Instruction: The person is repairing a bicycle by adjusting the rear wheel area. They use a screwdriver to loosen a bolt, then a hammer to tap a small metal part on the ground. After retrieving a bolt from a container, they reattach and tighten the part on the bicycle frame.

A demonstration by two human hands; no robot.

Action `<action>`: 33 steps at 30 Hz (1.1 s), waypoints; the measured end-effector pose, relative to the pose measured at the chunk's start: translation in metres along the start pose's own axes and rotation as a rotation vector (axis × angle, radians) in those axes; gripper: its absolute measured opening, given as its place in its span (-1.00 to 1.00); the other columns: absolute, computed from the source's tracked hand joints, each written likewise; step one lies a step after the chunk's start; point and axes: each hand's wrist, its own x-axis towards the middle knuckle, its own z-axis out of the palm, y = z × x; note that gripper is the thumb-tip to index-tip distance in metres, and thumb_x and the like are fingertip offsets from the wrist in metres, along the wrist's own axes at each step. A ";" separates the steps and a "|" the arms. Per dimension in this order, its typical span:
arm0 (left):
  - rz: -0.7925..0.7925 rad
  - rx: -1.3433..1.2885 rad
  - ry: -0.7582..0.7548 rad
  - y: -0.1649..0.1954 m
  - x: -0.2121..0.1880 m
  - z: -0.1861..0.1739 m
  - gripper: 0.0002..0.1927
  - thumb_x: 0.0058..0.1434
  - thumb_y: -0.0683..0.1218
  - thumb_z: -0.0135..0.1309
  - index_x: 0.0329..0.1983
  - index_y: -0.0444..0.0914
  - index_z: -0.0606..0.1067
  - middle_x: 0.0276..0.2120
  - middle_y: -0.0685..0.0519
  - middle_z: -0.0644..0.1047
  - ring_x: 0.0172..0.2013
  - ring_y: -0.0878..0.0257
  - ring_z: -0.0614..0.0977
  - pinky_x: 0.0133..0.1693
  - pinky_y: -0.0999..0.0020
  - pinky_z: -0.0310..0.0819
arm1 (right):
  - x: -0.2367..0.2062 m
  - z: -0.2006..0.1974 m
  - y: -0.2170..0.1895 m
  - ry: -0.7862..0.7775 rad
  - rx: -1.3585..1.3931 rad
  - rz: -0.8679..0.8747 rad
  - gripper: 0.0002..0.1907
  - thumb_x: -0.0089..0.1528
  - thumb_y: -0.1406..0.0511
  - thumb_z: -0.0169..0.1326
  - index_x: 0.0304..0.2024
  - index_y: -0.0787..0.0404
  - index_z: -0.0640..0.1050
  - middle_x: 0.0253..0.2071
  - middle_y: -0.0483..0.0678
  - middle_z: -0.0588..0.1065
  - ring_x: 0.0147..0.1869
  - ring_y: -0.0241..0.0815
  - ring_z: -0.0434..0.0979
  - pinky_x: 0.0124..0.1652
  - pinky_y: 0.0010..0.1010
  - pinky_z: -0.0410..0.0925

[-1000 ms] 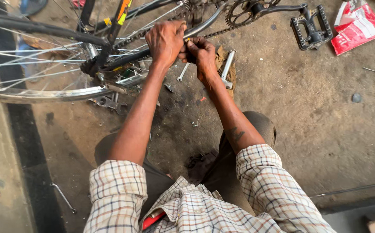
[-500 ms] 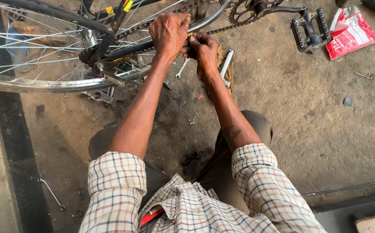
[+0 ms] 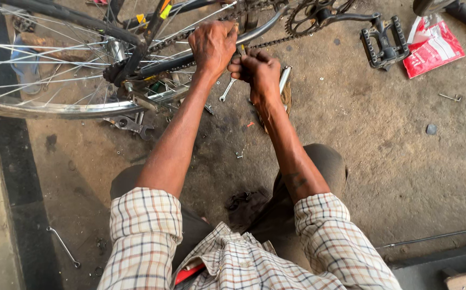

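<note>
The left hand [image 3: 212, 45] is clenched over the dark metal frame tube [image 3: 190, 58] of the bicycle, just above the greasy black drive chain [image 3: 268, 43], a grip that looks meant to brace the frame. The right hand [image 3: 258, 72] is closed in a fist just beside it, touching the left; something small seems pinched inside it at the chain, but what it is cannot be made out. Both forearms reach forward from the checked shirt sleeves [image 3: 146, 231] toward this one spot.

To the left, the spoked rear wheel with its silver rim [image 3: 39, 107] crowds that side. The toothed chainring [image 3: 305, 16] and black block pedal [image 3: 383, 45] lie to the right. On the dusty concrete floor [image 3: 394, 161] under the hands lie a small silver spanner [image 3: 226, 90] and loose metal parts [image 3: 131, 123]; a red and white plastic packet [image 3: 431, 48] sits well apart.
</note>
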 end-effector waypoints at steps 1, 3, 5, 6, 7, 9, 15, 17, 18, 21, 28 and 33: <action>0.001 0.006 -0.003 0.000 -0.002 0.000 -0.81 0.19 -0.01 0.29 -0.48 -0.16 0.64 -0.64 -0.01 0.53 -0.56 0.05 0.56 -0.47 0.00 0.31 | -0.002 -0.001 0.004 -0.030 -0.032 -0.060 -0.76 0.26 0.50 0.07 -0.02 0.43 0.49 -0.25 0.12 0.63 -0.29 -0.10 0.70 -0.29 -0.34 0.59; 0.025 -0.026 0.046 0.001 -0.004 0.000 -0.88 0.13 -0.03 0.29 -0.47 -0.14 0.66 -0.61 0.01 0.56 -0.53 0.07 0.59 -0.47 0.02 0.33 | -0.003 -0.005 0.012 -0.078 -0.255 -0.236 -0.71 0.26 0.53 0.10 0.05 0.40 0.48 -0.18 0.12 0.65 -0.20 -0.11 0.72 -0.18 -0.36 0.60; -0.001 -0.068 0.043 0.000 -0.003 0.002 -0.92 0.13 -0.05 0.27 -0.44 -0.12 0.67 -0.60 0.04 0.59 -0.54 0.10 0.61 -0.45 0.03 0.34 | 0.001 -0.012 0.016 -0.110 -0.632 -0.480 -0.68 0.28 0.55 0.13 0.10 0.41 0.49 -0.12 0.12 0.67 -0.12 -0.11 0.74 -0.09 -0.37 0.58; -0.047 -0.096 0.004 0.001 -0.003 0.003 -0.92 0.16 -0.05 0.26 -0.42 -0.12 0.67 -0.61 0.06 0.59 -0.56 0.12 0.61 -0.44 0.03 0.35 | 0.004 -0.016 0.016 -0.142 -0.729 -0.597 -0.68 0.29 0.57 0.09 0.10 0.39 0.48 -0.09 0.11 0.66 -0.09 -0.11 0.73 -0.08 -0.36 0.59; -0.092 -0.123 -0.033 0.000 -0.002 0.004 -0.92 0.19 -0.05 0.25 -0.40 -0.11 0.67 -0.61 0.07 0.60 -0.58 0.14 0.61 -0.42 0.03 0.36 | 0.007 -0.019 0.014 -0.174 -0.822 -0.717 -0.68 0.30 0.58 0.06 0.10 0.36 0.48 -0.06 0.09 0.64 -0.06 -0.11 0.73 -0.07 -0.34 0.59; -0.059 -0.066 -0.002 0.000 -0.001 0.006 -0.89 0.19 -0.04 0.27 -0.41 -0.14 0.67 -0.60 0.03 0.59 -0.55 0.12 0.60 -0.42 0.01 0.37 | 0.015 -0.025 0.009 -0.215 -0.976 -0.917 -0.71 0.31 0.58 0.06 0.08 0.34 0.48 -0.04 0.10 0.61 -0.07 -0.09 0.71 -0.10 -0.33 0.59; -0.093 -0.035 -0.060 -0.002 -0.003 0.011 -0.89 0.20 -0.03 0.26 -0.37 -0.14 0.67 -0.55 0.03 0.60 -0.48 0.14 0.61 -0.36 0.02 0.40 | 0.012 -0.029 -0.008 -0.297 -1.197 -1.088 -0.77 0.30 0.56 0.08 0.01 0.34 0.52 -0.16 0.09 0.57 -0.19 -0.07 0.67 -0.29 -0.28 0.54; -0.099 -0.006 -0.067 -0.002 -0.004 0.013 -0.87 0.22 -0.02 0.26 -0.38 -0.15 0.67 -0.53 0.02 0.60 -0.43 0.13 0.62 -0.31 0.00 0.38 | 0.009 -0.027 -0.016 -0.346 -1.223 -1.105 -0.73 0.27 0.60 0.02 0.00 0.33 0.52 -0.15 0.09 0.57 -0.19 -0.06 0.66 -0.28 -0.26 0.53; -0.112 -0.009 -0.066 -0.003 -0.004 0.015 -0.87 0.23 -0.02 0.25 -0.36 -0.14 0.67 -0.50 0.01 0.61 -0.42 0.12 0.62 -0.29 -0.02 0.37 | 0.008 -0.026 -0.020 -0.351 -1.237 -1.106 -0.72 0.24 0.60 0.03 -0.02 0.32 0.52 -0.17 0.08 0.57 -0.19 -0.03 0.65 -0.26 -0.22 0.52; -0.070 -0.026 -0.026 -0.006 -0.006 0.020 -0.90 0.20 -0.03 0.24 -0.29 -0.13 0.67 -0.44 -0.02 0.61 -0.35 0.07 0.62 -0.25 -0.04 0.36 | 0.008 -0.022 -0.029 -0.367 -1.268 -1.130 -0.71 0.15 0.58 0.04 -0.09 0.30 0.52 -0.22 0.05 0.54 -0.19 0.05 0.60 -0.23 -0.14 0.47; 0.089 0.046 -0.012 -0.020 -0.009 0.025 -0.85 0.07 -0.06 0.27 -0.40 -0.23 0.59 -0.45 -0.06 0.59 -0.36 0.03 0.63 -0.29 -0.05 0.37 | 0.019 -0.019 -0.036 -0.380 -1.277 -1.186 -0.71 0.07 0.54 0.08 -0.15 0.24 0.51 -0.25 0.02 0.51 -0.19 0.07 0.55 -0.20 -0.14 0.43; 0.116 -0.017 -0.170 -0.028 -0.009 0.023 -0.94 0.10 -0.15 0.22 -0.34 -0.18 0.63 -0.61 0.04 0.51 -0.53 0.16 0.55 -0.40 0.05 0.34 | 0.035 -0.016 -0.033 -0.157 -1.313 -1.249 -0.81 0.22 0.44 0.28 -0.17 0.20 0.54 -0.29 -0.03 0.52 -0.24 -0.05 0.52 -0.28 -0.22 0.38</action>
